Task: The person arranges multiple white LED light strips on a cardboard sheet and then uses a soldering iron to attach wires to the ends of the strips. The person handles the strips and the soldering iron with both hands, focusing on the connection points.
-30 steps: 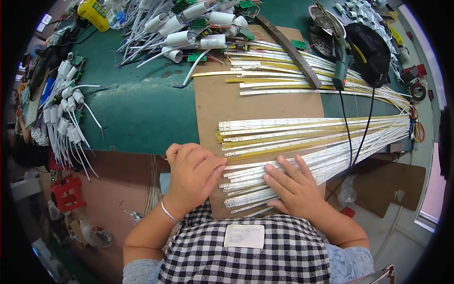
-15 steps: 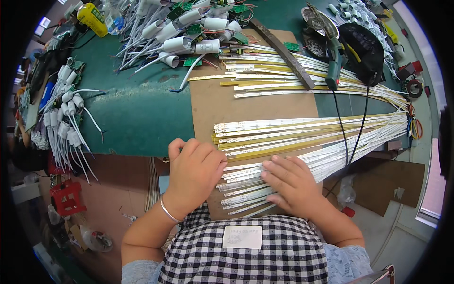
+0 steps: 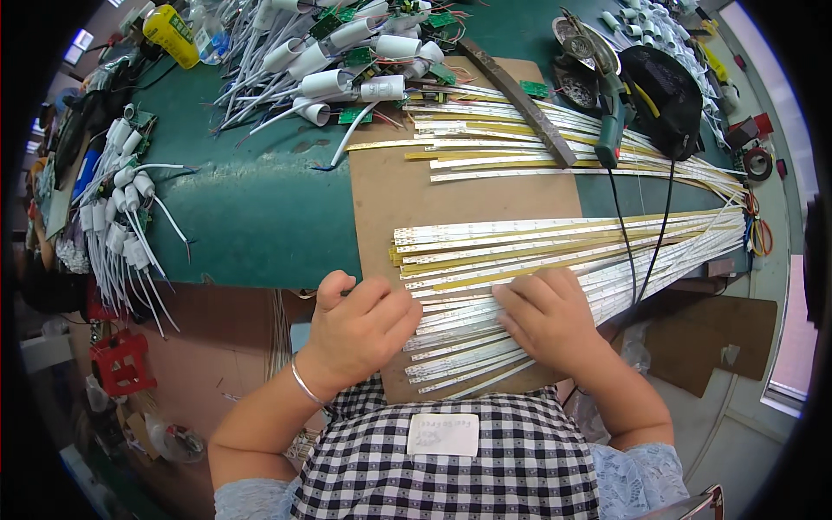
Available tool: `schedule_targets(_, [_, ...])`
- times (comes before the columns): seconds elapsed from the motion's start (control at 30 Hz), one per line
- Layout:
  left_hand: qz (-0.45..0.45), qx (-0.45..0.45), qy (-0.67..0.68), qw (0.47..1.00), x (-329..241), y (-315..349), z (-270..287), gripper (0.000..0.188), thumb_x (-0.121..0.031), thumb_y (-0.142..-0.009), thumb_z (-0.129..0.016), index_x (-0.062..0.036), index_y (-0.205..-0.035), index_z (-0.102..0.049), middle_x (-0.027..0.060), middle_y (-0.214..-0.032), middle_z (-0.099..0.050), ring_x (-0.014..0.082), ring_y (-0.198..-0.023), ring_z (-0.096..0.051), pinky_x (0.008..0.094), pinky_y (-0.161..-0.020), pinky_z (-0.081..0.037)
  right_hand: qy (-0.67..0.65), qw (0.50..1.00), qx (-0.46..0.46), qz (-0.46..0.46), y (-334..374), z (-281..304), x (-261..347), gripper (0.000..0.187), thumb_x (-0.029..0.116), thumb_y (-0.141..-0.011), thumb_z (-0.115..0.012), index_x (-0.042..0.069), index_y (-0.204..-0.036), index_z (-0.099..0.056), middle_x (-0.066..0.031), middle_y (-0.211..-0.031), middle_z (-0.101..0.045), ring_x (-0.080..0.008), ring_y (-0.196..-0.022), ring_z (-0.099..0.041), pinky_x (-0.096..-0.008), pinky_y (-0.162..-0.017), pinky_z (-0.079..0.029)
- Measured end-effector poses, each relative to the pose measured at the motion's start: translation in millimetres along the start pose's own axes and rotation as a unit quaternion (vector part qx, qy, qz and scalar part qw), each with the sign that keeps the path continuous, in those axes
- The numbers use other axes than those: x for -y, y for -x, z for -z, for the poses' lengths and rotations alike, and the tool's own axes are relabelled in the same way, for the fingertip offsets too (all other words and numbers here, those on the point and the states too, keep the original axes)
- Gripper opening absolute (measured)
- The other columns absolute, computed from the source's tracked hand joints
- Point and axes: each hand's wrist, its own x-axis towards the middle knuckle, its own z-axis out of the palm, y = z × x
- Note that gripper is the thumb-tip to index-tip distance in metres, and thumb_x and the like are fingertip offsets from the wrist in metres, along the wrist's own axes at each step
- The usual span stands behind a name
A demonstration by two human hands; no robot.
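Head view, one pair of bare hands. Left hand [image 3: 364, 322]: fingers half curled, thumb and forefinger tips close together at the left ends of the lower fan of strips [image 3: 485, 228]; whether a strip is pinched between them we cannot tell. Right hand [image 3: 552, 316]: fingers bent and drawn together, tips down among the same strips, farther along; we cannot tell if it grips one.

Lower fan: many narrow white and yellow strips, left ends spread over a brown board [image 3: 375, 204], right ends converging near coloured wires [image 3: 762, 237].

Upper fan of strips [image 3: 490, 164]: similar, lying farther back, with a dark bar [image 3: 520, 104] across it.

Also on the green bench [image 3: 260, 243] we count: one green-handled tool [image 3: 611, 134] beside a black mesh item [image 3: 663, 100]; one large heap of white tubes [image 3: 325, 83] with cables and green circuit boards, at the back; one smaller cluster of similar parts [image 3: 115, 204], at left; one yellow bottle [image 3: 171, 36], far left.

On the person: a checked apron [image 3: 364, 468] and a bracelet [image 3: 307, 381] at the left wrist.
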Motion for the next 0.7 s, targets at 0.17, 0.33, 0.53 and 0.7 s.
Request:
schedule_targets(0.17, [-0.002, 0.023, 0.041, 0.999, 3, 7, 4, 0.015, -0.017, -0.078, -0.066, -0.0164, -0.092, -0.069, -0.0069, -0.091, -0.063, 0.0119, -0.088, -0.057, 0.0394, -0.089, -0.031, -0.026, 0.999, 0.025, -0.009, 9, 7, 8, 0.050, 0.025, -0.069, -0.079, 0.006, -0.114, -0.067, -0.0060, -0.106, -0.061, -0.0256, -0.093, -0.057, -0.0397, -0.083, -0.046])
schedule_targets(0.33, [0.044, 0.041, 0.123, 0.991, -7, 4, 10, 0.044, -0.036, -0.082, -0.068, -0.0086, -0.117, -0.067, 0.0066, -0.122, -0.065, 0.0235, -0.115, -0.059, 0.0451, -0.103, -0.033, -0.054, 0.998, 0.030, -0.015, 1, 12, 3, 0.042, 0.022, -0.072, -0.076, 0.007, -0.110, -0.067, -0.0059, -0.102, -0.062, -0.0252, -0.093, -0.058, -0.0399, -0.082, -0.046])
schedule_targets(0.53, [0.049, 0.199, 0.095, 0.974, -24, 17, 0, 0.089, -0.066, -0.086, -0.048, 0.0049, -0.140, -0.045, 0.0210, -0.151, -0.039, 0.0359, -0.143, -0.032, 0.0521, -0.118, -0.017, -0.013, 1.000, 0.008, -0.023, -22, 4, -8, 0.014, 0.014, -0.076, -0.064, 0.008, -0.089, -0.066, -0.0035, -0.088, -0.060, -0.0218, -0.086, -0.059, -0.0364, -0.078, -0.047])
schedule_targets(0.7, [0.050, 0.195, 0.100, 0.974, -24, 18, -1, 0.087, -0.065, -0.086, -0.049, 0.0049, -0.139, -0.046, 0.0216, -0.151, -0.038, 0.0354, -0.144, -0.032, 0.0513, -0.119, -0.016, 0.044, 0.998, 0.023, 0.048, -37, 8, -16, 0.011, 0.012, -0.072, -0.062, 0.008, -0.083, -0.064, -0.0033, -0.079, -0.056, -0.0218, -0.079, -0.058, -0.0347, -0.076, -0.049])
